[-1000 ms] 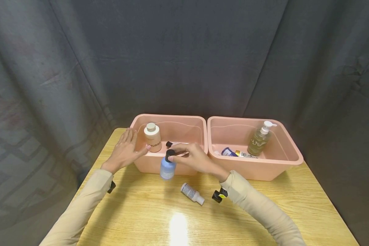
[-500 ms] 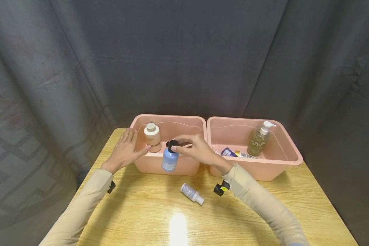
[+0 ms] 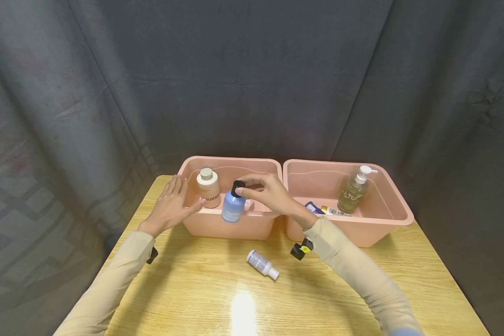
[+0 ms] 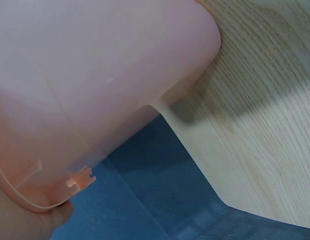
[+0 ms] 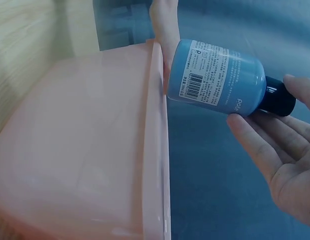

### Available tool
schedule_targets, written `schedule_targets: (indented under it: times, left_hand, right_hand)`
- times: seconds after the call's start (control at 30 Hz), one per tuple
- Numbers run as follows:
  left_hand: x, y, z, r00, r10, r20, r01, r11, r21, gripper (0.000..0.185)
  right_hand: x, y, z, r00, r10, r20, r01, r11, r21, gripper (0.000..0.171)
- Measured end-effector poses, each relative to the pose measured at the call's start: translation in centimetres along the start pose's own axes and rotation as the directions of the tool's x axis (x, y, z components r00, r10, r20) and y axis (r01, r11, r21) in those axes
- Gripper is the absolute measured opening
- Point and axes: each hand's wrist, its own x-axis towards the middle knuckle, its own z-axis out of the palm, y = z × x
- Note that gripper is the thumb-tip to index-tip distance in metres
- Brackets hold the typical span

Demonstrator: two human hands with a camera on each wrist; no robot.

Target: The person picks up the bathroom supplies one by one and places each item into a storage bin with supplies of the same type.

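My right hand (image 3: pixel 263 195) pinches the black cap of a blue bottle (image 3: pixel 233 207) and holds it upright over the front rim of the left pink bin (image 3: pixel 231 217). The right wrist view shows the blue bottle (image 5: pixel 220 77) beside the left pink bin's rim (image 5: pixel 156 150), with my fingers (image 5: pixel 267 145) at its cap. My left hand (image 3: pixel 171 205) rests with straight fingers against that bin's left corner, and the left wrist view shows the left pink bin's wall (image 4: pixel 94 85). A beige bottle (image 3: pixel 208 187) stands inside the bin.
A second pink bin (image 3: pixel 380 226) at the right holds an amber pump bottle (image 3: pixel 354 189) and small tubes (image 3: pixel 325 209). A small white bottle (image 3: pixel 262 264) lies on the wooden table (image 3: pixel 193 289) in front. Dark curtains hang behind and at both sides.
My right hand has lifted the blue bottle up from in front of the left bin and moved it back over the bin's front rim. My left hand has stayed put.
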Motion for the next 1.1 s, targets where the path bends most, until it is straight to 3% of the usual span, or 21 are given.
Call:
schedule_targets:
  times: [0.7,1.1]
  left_hand:
    - [0.0,0.1,-0.1,1.0,0.009,-0.005,-0.009,1.0,0.012,0.105]
    - [0.0,0.2,-0.1,1.0,0.018,-0.014,-0.018,1.0,0.006,0.105]
  right_hand:
    - [1.9,-0.1,-1.5,0.998,0.019,-0.063,-0.02,1.0,-0.016,0.027]
    - [2.6,-0.3,-2.8,0.991,0.105,-0.082,-0.111,0.991,-0.073,0.031]
